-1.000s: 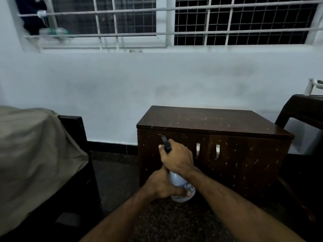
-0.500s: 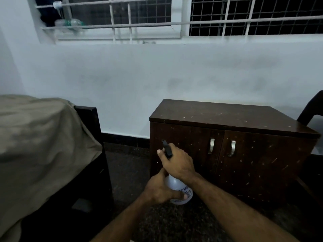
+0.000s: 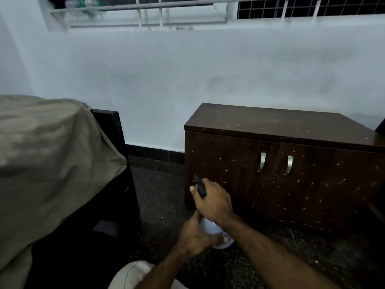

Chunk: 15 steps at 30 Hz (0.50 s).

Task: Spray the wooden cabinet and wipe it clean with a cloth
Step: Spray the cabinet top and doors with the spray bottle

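Observation:
A low dark wooden cabinet (image 3: 277, 126) with two doors and two metal handles (image 3: 261, 162) stands against the white wall, speckled with pale bits of debris. In front of its left door I hold a white spray bottle (image 3: 216, 234) with a black head (image 3: 200, 185). My right hand (image 3: 214, 201) wraps around the bottle's top and trigger. My left hand (image 3: 193, 236) grips the bottle's body from below. The nozzle points up and left, near the cabinet's lower left corner. No cloth is in view.
A dark chair (image 3: 112, 163) draped with a beige fabric (image 3: 48, 155) stands at the left. The floor (image 3: 160, 184) is dark speckled stone. A barred window (image 3: 158, 11) runs along the top. My knee in pale trousers (image 3: 133, 274) shows at the bottom.
The view has swung left and down, so the cabinet now sits further right. Both hands keep their hold on the bottle, lower against the cabinet's left door.

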{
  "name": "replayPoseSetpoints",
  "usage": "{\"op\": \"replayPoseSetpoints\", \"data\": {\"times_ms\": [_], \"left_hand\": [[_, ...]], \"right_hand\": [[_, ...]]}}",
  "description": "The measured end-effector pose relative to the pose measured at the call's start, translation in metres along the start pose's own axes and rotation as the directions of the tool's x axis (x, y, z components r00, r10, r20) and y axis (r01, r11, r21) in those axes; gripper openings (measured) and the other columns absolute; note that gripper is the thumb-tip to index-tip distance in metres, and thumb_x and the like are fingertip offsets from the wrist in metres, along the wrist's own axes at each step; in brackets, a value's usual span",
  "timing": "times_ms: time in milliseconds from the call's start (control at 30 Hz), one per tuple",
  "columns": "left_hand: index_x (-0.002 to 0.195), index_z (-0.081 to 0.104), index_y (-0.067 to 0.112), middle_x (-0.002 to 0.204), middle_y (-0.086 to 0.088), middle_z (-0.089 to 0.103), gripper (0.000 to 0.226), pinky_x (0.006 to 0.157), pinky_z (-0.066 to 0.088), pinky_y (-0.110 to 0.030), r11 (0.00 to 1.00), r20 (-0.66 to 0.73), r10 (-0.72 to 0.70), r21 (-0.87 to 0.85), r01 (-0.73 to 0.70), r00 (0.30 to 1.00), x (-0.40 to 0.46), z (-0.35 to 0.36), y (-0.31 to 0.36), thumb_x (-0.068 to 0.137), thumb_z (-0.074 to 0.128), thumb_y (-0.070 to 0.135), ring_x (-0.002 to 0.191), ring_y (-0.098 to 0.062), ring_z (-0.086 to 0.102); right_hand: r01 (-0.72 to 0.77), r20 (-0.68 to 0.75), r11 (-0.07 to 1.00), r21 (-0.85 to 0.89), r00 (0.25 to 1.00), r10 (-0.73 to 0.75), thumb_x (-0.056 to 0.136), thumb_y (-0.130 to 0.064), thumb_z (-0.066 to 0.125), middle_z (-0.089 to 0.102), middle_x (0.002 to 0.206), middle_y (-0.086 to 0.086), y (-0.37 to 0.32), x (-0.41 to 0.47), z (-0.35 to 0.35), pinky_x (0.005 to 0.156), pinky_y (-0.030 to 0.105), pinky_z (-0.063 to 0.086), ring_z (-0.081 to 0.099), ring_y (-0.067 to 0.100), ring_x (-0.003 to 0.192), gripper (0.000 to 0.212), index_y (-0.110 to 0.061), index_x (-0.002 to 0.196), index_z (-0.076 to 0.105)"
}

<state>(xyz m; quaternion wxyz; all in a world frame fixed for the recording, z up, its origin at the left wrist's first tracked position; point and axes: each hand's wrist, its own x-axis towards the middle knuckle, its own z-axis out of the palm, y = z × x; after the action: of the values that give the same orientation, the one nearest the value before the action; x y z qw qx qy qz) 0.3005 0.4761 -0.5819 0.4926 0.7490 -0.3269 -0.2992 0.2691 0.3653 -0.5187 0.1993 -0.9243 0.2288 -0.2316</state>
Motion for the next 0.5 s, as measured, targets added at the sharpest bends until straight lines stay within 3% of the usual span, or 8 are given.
{"op": "replayPoseSetpoints", "data": {"times_ms": [67,133,200,267,333,400,500], "left_hand": [[0.136,0.051,0.039,0.129,0.022,0.062,0.100,0.100,0.052,-0.026,0.999,0.010,-0.049,-0.022,0.049,0.999,-0.002,0.011,-0.009,0.048,0.098,0.051,0.124,-0.006,0.058],[0.128,0.052,0.039,0.123,0.023,0.063,0.080,0.081,0.048,-0.004,0.998,0.012,-0.061,-0.031,0.062,0.998,-0.005,0.025,-0.017,0.061,0.096,0.036,0.112,0.002,0.059],[0.132,0.056,0.029,0.128,0.014,0.066,0.070,0.078,0.043,0.001,0.997,0.057,-0.062,-0.052,0.065,0.996,-0.007,0.037,-0.024,0.071,0.091,0.029,0.100,0.009,0.058],[0.129,0.058,0.027,0.118,0.020,0.068,0.062,0.080,0.046,-0.001,0.988,0.132,-0.095,-0.108,0.110,0.987,-0.007,0.044,-0.030,0.076,0.089,0.022,0.094,0.014,0.062],[0.124,0.063,0.029,0.111,0.020,0.072,0.063,0.088,0.054,-0.013,0.982,0.161,-0.086,-0.155,0.111,0.983,-0.006,0.048,-0.035,0.069,0.093,0.029,0.103,0.009,0.068],[0.127,0.064,0.032,0.123,0.015,0.073,0.077,0.104,0.053,-0.032,0.983,0.188,-0.060,-0.157,0.090,0.980,-0.006,0.053,-0.038,0.059,0.095,0.049,0.119,-0.004,0.066],[0.135,0.060,0.027,0.131,0.013,0.069,0.081,0.107,0.051,-0.035,0.980,0.189,-0.036,-0.186,0.072,0.981,-0.004,0.060,-0.045,0.063,0.093,0.046,0.124,-0.008,0.064]], "right_hand": [[0.003,0.042,1.000,-0.015,0.999,-0.002,0.095,-0.059,0.042,0.062,0.096,-0.007,0.007,-0.006,0.004,0.076,0.033,0.049,0.059,0.014,0.090,0.035,-0.028,0.105,0.055],[-0.006,0.107,0.999,-0.046,0.994,0.010,0.095,-0.061,0.040,0.062,0.098,-0.007,0.014,-0.012,0.011,0.078,0.035,0.050,0.060,0.015,0.091,0.037,-0.028,0.107,0.054],[-0.007,0.173,0.995,-0.104,0.985,0.025,0.095,-0.062,0.037,0.063,0.103,-0.004,0.023,-0.018,0.021,0.078,0.036,0.049,0.062,0.018,0.094,0.041,-0.026,0.110,0.053],[-0.021,0.198,0.988,-0.155,0.979,0.052,0.096,-0.061,0.036,0.063,0.107,-0.002,0.031,-0.024,0.026,0.078,0.035,0.045,0.062,0.021,0.098,0.043,-0.024,0.111,0.053],[-0.040,0.181,0.979,-0.198,0.980,0.077,0.097,-0.060,0.037,0.064,0.109,0.000,0.038,-0.027,0.029,0.080,0.035,0.045,0.060,0.022,0.103,0.044,-0.022,0.112,0.054],[-0.057,0.154,0.971,-0.230,0.984,0.094,0.096,-0.058,0.038,0.065,0.108,0.002,0.043,-0.029,0.030,0.083,0.035,0.047,0.060,0.023,0.105,0.043,-0.021,0.111,0.056],[-0.065,0.152,0.970,-0.233,0.983,0.102,0.096,-0.057,0.040,0.066,0.106,0.003,0.049,-0.031,0.034,0.081,0.035,0.048,0.061,0.024,0.104,0.042,-0.021,0.109,0.055]]}}
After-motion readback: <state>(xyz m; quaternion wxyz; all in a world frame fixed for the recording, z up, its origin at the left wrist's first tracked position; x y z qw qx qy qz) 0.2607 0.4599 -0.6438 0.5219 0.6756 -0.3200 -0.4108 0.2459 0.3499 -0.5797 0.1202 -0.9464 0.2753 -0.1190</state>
